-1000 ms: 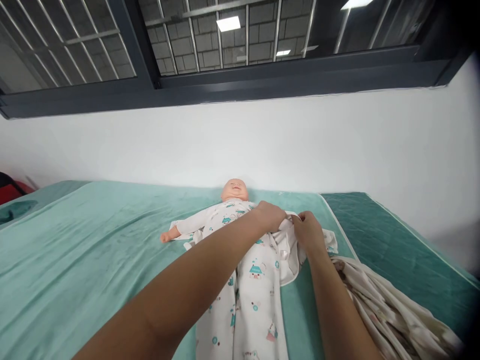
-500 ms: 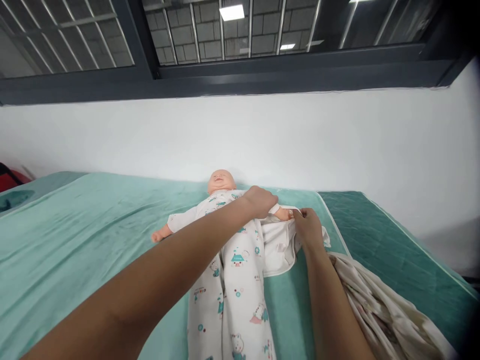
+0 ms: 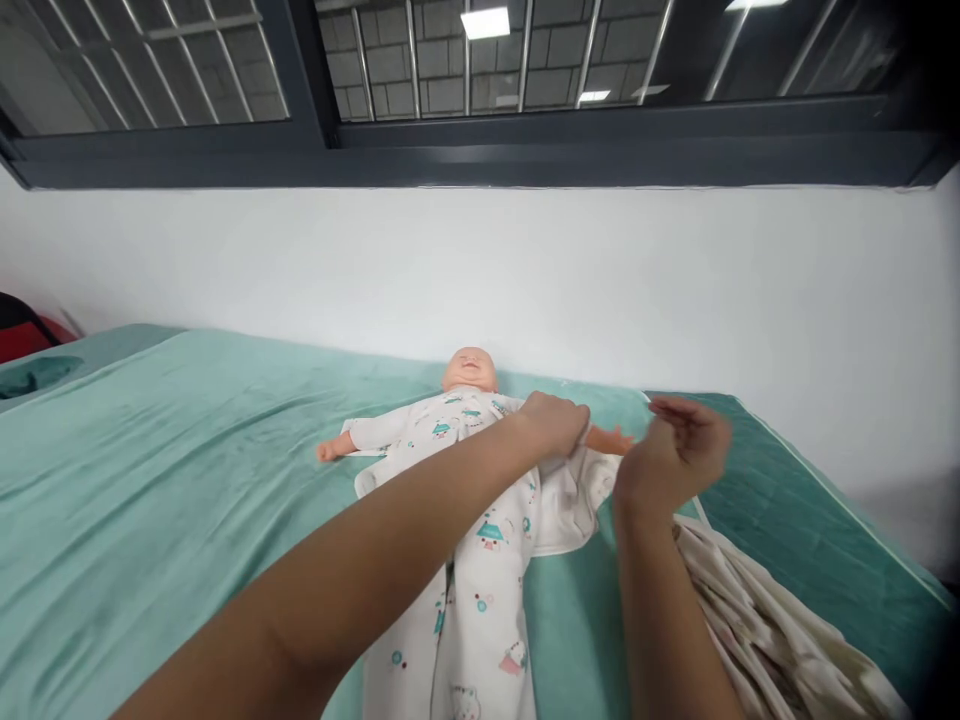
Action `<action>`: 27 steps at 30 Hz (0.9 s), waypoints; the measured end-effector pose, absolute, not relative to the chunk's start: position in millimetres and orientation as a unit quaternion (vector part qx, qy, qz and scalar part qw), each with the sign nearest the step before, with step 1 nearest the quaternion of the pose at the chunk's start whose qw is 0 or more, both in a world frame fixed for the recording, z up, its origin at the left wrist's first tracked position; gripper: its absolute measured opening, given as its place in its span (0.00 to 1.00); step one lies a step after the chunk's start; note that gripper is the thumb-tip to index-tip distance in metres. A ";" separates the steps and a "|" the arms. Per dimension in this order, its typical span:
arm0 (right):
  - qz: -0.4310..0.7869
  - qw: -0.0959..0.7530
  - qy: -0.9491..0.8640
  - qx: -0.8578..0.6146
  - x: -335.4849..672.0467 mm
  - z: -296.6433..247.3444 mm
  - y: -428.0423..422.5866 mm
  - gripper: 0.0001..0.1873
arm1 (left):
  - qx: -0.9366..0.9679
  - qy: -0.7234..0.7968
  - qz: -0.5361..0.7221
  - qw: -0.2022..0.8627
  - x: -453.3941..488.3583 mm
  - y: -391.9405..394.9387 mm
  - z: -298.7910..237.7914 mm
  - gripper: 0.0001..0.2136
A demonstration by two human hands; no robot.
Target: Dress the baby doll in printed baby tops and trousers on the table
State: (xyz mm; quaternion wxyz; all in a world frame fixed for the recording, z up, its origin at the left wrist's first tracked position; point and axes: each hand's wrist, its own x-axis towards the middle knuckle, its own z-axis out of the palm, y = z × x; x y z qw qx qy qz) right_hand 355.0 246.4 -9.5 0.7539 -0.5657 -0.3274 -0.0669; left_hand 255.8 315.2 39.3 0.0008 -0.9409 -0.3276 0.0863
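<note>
A baby doll point(image 3: 470, 370) lies on its back, dressed in a white printed baby suit point(image 3: 491, 535). Its arms are spread to both sides. My left hand point(image 3: 555, 425) is closed around the doll's arm on the right side, at the sleeve; the bare forearm and hand point(image 3: 611, 440) stick out past my fingers. How much cloth is inside the grip is hidden. Just right of the doll's fingers, my right hand point(image 3: 679, 450) is raised, somewhat blurred, with loosely curled fingers and nothing visible in them. A loose white cloth part point(image 3: 566, 510) spreads beneath that arm.
A crumpled cream cloth point(image 3: 780, 610) lies at the lower right, beside my right forearm. Light green bedding point(image 3: 225, 480) carries the doll, with a darker green quilted mat point(image 3: 795, 510) at the right. A white wall point(image 3: 480, 270) and a barred window stand behind. Something red point(image 3: 22, 335) is far left.
My right hand has let go of the white cloth edge by the doll's fingers and moved right and up. The doll's hand now shows bare. My left hand still grips the arm.
</note>
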 end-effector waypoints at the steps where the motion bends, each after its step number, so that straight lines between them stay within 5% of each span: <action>1: -0.050 0.744 -0.368 -0.556 344.9 -7.5 246.4 0.12 | -0.940 -0.333 0.080 -0.002 251.7 310.6 40.1 0.18; 4: 0.051 0.702 -0.464 -0.538 312.4 -10.9 251.8 0.12 | -0.933 -0.359 0.003 -0.013 215.7 293.2 45.4 0.14; 7: 0.202 0.622 -0.542 -0.528 285.2 -20.8 258.1 0.15 | -0.879 -0.432 -0.201 -0.036 155.2 275.9 37.8 0.12; 11: 0.278 0.530 -0.616 -0.512 268.4 -27.3 258.0 0.19 | -0.753 -0.489 -0.402 -0.182 88.8 265.1 4.4 0.14; 16: 0.318 0.501 -0.592 -0.545 269.3 -22.8 253.9 0.26 | -0.683 -0.492 -0.426 -0.332 72.3 268.5 -16.6 0.21; 27: 0.360 0.480 -0.583 -0.547 269.5 -20.4 252.1 0.29 | -0.666 -0.480 -0.443 -0.361 77.7 272.2 -17.9 0.22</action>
